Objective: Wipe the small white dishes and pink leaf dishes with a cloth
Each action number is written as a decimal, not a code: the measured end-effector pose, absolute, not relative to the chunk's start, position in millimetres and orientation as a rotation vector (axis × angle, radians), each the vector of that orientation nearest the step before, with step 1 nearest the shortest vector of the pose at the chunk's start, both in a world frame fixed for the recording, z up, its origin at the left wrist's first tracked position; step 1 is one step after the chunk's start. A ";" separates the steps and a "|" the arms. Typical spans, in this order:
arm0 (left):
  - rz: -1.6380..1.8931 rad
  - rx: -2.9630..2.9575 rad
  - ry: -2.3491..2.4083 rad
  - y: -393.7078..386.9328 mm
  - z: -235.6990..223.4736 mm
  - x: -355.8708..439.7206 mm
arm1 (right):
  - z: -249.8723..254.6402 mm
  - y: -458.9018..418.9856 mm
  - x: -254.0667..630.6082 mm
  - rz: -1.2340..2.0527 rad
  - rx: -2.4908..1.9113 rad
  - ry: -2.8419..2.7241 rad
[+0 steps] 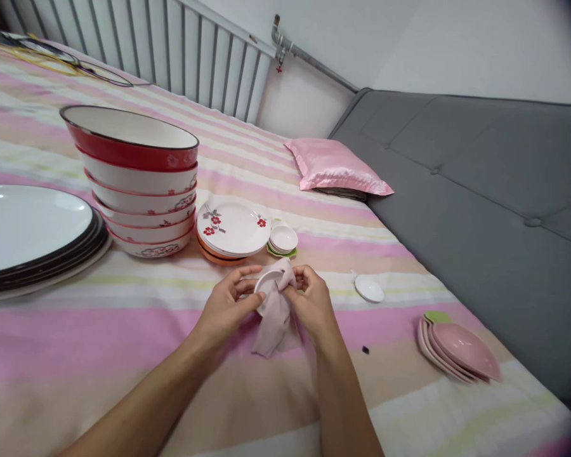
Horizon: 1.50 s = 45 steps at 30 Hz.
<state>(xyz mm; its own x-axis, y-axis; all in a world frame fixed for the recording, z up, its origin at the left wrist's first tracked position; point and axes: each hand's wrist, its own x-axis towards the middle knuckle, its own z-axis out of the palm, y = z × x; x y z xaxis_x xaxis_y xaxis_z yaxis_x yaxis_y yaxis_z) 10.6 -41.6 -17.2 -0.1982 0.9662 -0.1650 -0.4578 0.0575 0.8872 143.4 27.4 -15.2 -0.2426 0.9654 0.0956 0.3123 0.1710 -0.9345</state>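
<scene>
Between my two hands is a small white dish (262, 285), held above the striped bedspread. My left hand (235, 295) grips its left rim, thumb in front and fingers behind. My right hand (309, 298) is closed on a pale pink cloth (275, 320), pressed over the dish's right side; the cloth's loose end hangs down and hides part of the dish. Just beyond the hands sits a stack of small white dishes (284, 238) with a green one beneath. To its left are plates with red flowers (235, 228) stacked on an orange one.
A tall stack of red and white bowls (143, 190) and dark-rimmed plates (33, 228) stand on the left. On the right lie a small white dish (369, 289), pink leaf-shaped dishes (466, 349) and a black scrap (365, 350). A pink pillow (335, 165) rests by the grey headboard (480, 171).
</scene>
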 end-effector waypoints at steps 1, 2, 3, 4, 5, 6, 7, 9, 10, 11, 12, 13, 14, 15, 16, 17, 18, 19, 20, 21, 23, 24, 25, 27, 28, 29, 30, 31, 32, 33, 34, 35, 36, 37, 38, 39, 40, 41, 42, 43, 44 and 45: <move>1.479 0.669 1.047 -42.1 -16.7 11.1 | -17.7 28.8 143.5 1.134 -1.245 -1.626; 1.480 0.681 1.038 -42.6 -16.3 11.6 | -19.9 29.8 143.6 1.175 -1.256 -1.576; 1.478 0.690 1.032 -42.9 -16.1 12.0 | -21.6 30.4 143.6 1.208 -1.263 -1.540; 1.476 0.695 1.026 -43.1 -16.0 12.4 | -22.7 30.8 143.7 1.231 -1.267 -1.517; 1.475 0.694 1.016 -43.2 -16.2 12.8 | -23.3 31.1 143.8 1.244 -1.269 -1.509; 1.474 0.689 1.001 -43.1 -16.5 13.0 | -23.4 31.4 144.1 1.242 -1.270 -1.516; 1.469 0.680 0.983 -43.0 -17.0 13.1 | -23.1 31.6 144.4 1.224 -1.267 -1.534; 1.451 0.660 0.948 -42.7 -17.9 13.0 | -21.7 31.9 145.3 1.158 -1.252 -1.598; 1.439 0.651 0.937 -42.5 -18.2 12.7 | -20.7 32.1 145.6 1.120 -1.243 -1.637; 1.424 0.646 0.930 -42.3 -18.3 12.4 | -19.6 32.0 145.8 1.087 -1.231 -1.676; 1.409 0.645 0.929 -42.1 -18.2 11.9 | -18.4 31.8 145.9 1.062 -1.219 -1.712; 1.391 0.647 0.935 -42.0 -17.9 11.4 | -17.1 31.3 145.8 1.048 -1.206 -1.747; 1.369 0.651 0.948 -42.0 -17.5 10.8 | -15.6 30.5 145.7 1.041 -1.188 -1.782; 1.344 0.657 0.966 -42.1 -17.2 10.4 | -13.9 29.3 145.5 1.038 -1.164 -1.818; 1.316 0.664 0.986 -42.3 -16.9 10.1 | -12.1 27.8 145.3 1.036 -1.135 -1.859; 1.287 0.675 1.006 -42.7 -16.7 9.9 | -10.0 26.1 145.1 1.034 -1.105 -1.907; 1.258 0.688 1.023 -43.0 -16.8 9.8 | -7.8 24.2 145.0 1.030 -1.075 -1.959; 1.233 0.703 1.035 -43.4 -17.0 9.8 | -5.5 22.2 145.0 1.024 -1.047 -2.015; 1.212 0.716 1.044 -43.8 -17.3 9.9 | -3.4 20.5 145.0 1.017 -1.027 -2.066; 1.197 0.727 1.050 -44.0 -17.7 10.1 | -1.6 19.0 145.1 1.012 -1.017 -2.107; 1.191 0.732 1.056 -44.0 -18.2 10.4 | 0.1 17.7 145.3 1.020 -1.019 -2.136; 1.200 0.723 1.056 -43.8 -18.1 10.6 | -0.3 18.0 145.3 1.031 -1.032 -2.122; 1.219 0.708 1.056 -43.6 -17.9 10.7 | -1.5 18.9 145.4 1.040 -1.051 -2.090; 1.281 0.667 1.046 -43.2 -17.3 10.9 | -5.9 21.9 145.3 1.064 -1.103 -1.975; 1.314 0.648 1.033 -43.1 -17.1 10.9 | -8.6 23.6 145.2 1.087 -1.134 -1.897; 1.343 0.636 1.012 -43.0 -17.1 10.9 | -11.3 25.1 145.0 1.124 -1.167 -1.805; 1.367 0.633 0.984 -43.1 -17.4 11.0 | -13.6 26.3 144.8 1.177 -1.193 -1.706; 1.384 0.638 0.954 -43.2 -18.0 11.1 | -15.4 27.1 144.6 1.239 -1.209 -1.611; 1.396 0.645 0.929 -43.4 -18.8 11.3 | -16.6 27.5 144.3 1.297 -1.218 -1.530; 1.404 0.651 0.909 -43.5 -19.7 11.6 | -17.2 27.6 144.0 1.342 -1.221 -1.470; 1.409 0.654 0.894 -43.6 -20.6 11.9 | -17.2 27.4 143.8 1.370 -1.220 -1.433; 1.409 0.651 0.880 -43.7 -21.2 12.2 | -16.9 27.1 143.7 1.380 -1.219 -1.420; 1.406 0.645 0.866 -43.8 -21.6 12.4 | -16.4 26.8 143.6 1.378 -1.219 -1.423; 1.400 0.637 0.854 -43.9 -21.7 12.5 | -16.0 26.8 143.7 1.370 -1.220 -1.437; 1.392 0.630 0.844 -43.9 -21.3 12.5 | -15.7 26.9 143.9 1.355 -1.219 -1.460; 1.382 0.624 0.841 -44.0 -20.5 12.4 | -15.5 27.3 144.2 1.333 -1.216 -1.490; 1.370 0.619 0.845 -44.0 -19.4 12.2 | -15.4 27.8 144.6 1.305 -1.211 -1.528; 1.358 0.618 0.855 -44.1 -18.1 11.9 | -15.3 28.4 145.0 1.273 -1.204 -1.570; 1.341 0.620 0.869 -44.2 -16.7 11.6 | -15.0 28.8 145.4 1.240 -1.193 -1.614; 1.321 0.624 0.884 -44.3 -15.4 11.3 | -14.4 29.0 145.9 1.208 -1.177 -1.659; 1.298 0.634 0.899 -44.4 -14.3 11.1 | -13.5 28.9 146.4 1.182 -1.155 -1.707; 1.269 0.650 0.914 -44.6 -13.6 10.9 | -12.2 28.5 146.9 1.163 -1.127 -1.763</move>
<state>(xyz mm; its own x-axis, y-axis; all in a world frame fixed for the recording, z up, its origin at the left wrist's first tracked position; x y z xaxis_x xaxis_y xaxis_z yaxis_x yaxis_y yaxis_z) 10.9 -44.6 -13.6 0.0428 0.9762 -0.2127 -0.5115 0.2043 0.8347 146.9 28.5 -12.2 -0.3490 0.9313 0.1040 0.2706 0.2064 -0.9403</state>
